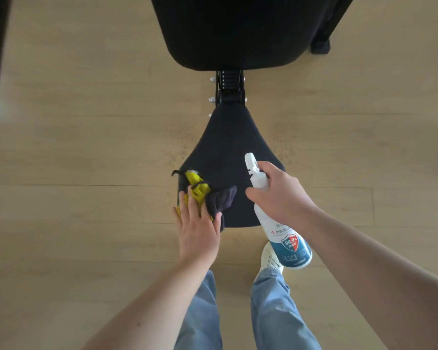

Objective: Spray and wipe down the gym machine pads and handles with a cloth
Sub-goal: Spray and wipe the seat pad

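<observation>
A black seat pad [228, 142] of a gym bench lies below me, with the larger black back pad [235, 31] beyond it. My left hand [197, 228] presses a yellow and dark grey cloth [208, 195] flat on the seat pad's near left corner, fingers straight. My right hand [278, 193] grips the neck of a white spray bottle [288, 246] with a blue label. The bottle's nozzle [250, 160] points away over the seat pad.
A black metal hinge bracket [229, 88] with bolts joins the two pads. Light wooden floor [86, 122] surrounds the bench. My legs in blue trousers and a white shoe [269, 258] stand at the seat's near end. A dark object [320, 45] stands at the upper right.
</observation>
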`<state>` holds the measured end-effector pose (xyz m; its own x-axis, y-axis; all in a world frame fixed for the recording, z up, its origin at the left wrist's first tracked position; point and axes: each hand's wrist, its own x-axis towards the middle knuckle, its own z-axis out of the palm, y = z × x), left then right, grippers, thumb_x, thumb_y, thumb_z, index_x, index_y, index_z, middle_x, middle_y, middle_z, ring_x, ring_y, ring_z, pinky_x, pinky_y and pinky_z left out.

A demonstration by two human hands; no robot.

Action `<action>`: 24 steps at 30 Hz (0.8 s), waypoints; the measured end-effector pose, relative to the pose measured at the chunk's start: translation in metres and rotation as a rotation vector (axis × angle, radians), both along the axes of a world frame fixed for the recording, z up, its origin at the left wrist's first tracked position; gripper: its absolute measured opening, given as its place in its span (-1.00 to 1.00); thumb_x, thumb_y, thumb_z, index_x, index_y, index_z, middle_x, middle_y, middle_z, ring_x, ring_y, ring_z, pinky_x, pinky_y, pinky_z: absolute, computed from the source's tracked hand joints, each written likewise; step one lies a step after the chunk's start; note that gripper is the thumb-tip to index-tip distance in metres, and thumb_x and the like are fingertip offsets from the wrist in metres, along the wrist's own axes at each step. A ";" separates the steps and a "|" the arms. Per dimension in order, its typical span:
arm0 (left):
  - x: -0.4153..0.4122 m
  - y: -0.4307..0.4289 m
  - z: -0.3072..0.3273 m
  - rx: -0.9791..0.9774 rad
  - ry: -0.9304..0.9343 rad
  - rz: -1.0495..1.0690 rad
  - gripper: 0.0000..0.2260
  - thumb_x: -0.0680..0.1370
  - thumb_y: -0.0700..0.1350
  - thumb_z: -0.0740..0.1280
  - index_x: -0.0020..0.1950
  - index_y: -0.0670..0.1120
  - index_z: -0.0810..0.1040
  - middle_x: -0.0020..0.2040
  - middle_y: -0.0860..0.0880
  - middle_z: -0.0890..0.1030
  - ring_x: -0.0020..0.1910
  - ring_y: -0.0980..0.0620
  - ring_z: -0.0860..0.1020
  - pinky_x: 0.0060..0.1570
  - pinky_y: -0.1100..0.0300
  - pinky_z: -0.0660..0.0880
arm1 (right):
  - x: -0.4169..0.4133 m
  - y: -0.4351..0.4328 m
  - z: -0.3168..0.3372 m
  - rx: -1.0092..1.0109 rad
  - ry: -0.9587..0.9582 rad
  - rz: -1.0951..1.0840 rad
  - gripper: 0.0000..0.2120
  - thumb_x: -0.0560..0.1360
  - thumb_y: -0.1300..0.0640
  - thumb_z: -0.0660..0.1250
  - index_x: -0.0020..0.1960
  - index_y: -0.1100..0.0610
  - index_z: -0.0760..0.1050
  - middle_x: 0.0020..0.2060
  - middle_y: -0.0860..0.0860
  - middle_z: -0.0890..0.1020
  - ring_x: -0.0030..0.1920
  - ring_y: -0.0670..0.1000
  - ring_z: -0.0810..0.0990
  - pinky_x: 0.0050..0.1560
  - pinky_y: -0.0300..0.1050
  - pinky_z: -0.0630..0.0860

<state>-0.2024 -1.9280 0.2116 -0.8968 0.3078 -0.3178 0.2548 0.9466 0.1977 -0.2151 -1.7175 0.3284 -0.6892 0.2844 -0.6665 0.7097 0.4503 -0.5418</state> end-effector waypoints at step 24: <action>-0.035 0.014 -0.010 -0.182 0.135 -0.894 -0.23 0.62 0.20 0.26 0.65 -0.01 -0.10 0.65 -0.25 0.00 0.62 -0.34 -0.01 0.56 -0.32 -0.04 | 0.023 0.041 -0.037 -0.155 0.031 -0.123 -0.57 0.54 -0.03 0.43 0.36 -0.22 0.40 -0.10 -0.15 0.59 -0.13 -0.09 0.60 -0.26 -0.17 0.44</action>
